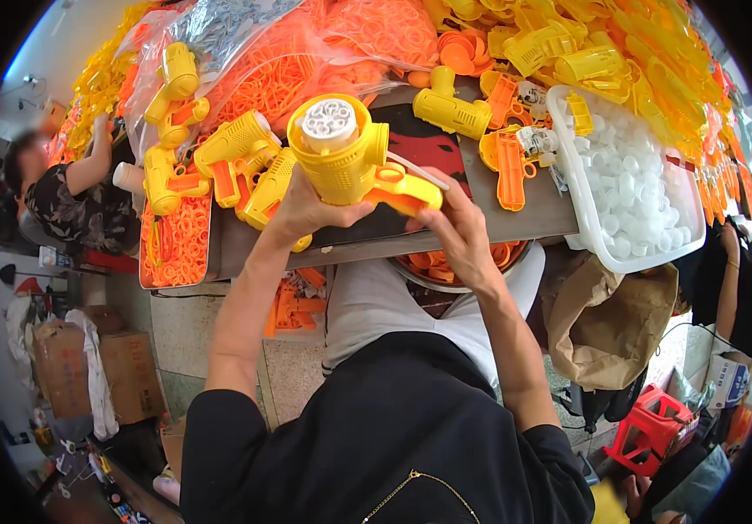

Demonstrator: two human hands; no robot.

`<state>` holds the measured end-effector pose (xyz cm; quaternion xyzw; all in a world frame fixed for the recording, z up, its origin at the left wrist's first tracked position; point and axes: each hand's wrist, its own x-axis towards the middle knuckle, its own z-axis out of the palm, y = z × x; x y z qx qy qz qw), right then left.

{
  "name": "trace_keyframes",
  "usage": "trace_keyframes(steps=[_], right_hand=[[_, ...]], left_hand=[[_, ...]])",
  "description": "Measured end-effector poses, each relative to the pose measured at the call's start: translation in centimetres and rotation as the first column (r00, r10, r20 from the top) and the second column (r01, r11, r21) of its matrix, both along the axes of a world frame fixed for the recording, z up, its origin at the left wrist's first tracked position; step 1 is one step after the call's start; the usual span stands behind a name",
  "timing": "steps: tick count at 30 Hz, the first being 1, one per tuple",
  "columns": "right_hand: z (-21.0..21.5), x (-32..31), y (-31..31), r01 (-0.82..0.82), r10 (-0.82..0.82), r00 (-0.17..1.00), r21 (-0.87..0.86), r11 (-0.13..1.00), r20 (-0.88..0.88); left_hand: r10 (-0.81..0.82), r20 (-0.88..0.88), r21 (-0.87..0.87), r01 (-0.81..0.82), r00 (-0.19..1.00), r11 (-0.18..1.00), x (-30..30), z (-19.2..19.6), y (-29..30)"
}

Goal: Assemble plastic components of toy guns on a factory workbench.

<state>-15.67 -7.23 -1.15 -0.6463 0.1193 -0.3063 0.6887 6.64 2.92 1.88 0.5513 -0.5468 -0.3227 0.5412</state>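
Over the table's near edge I hold a yellow toy gun (334, 179) with a round white, many-holed nozzle (329, 120) facing up. My left hand (322, 210) is wrapped round the underside of its barrel. The fingers of my right hand (461, 229) close on the end of its handle, where a thin white strip (415, 170) runs alongside. More yellow toy guns (234, 144) lie in a cluster left of my left hand. Right of my hands are an orange-and-yellow handle part (510, 170) and another yellow gun body (452, 109).
A clear tub (581, 205) of white caps stands at the table's right. An orange-filled tray (175, 244) is at the left, and bagged orange rings (376, 35) are behind. Yellow shells (568, 57) pile up at the back right. A paper bag (607, 323) stands below; a person (83, 192) works at left.
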Motion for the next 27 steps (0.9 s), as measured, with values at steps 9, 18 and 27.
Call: trace_keyframes(steps=[9,18,27], right_hand=[[-1.4,1.8,-0.2,0.363,-0.338,0.927,-0.618,0.697,0.164],[-2.5,1.2,-0.1,0.169,-0.137,0.97,0.148,0.974,-0.203],[-3.4,1.7,-1.5,0.107,-0.098,0.987,0.071,0.992,-0.124]], left_hand=[[-0.217,-0.149,-0.021,0.216,0.965,0.976,1.8,-0.9,-2.4],[0.133,-0.35,0.229,-0.053,0.927,0.972,-1.1,-2.2,-2.1],[0.589,-0.042,0.198,-0.571,0.807,0.797,3.6,5.6,2.5]])
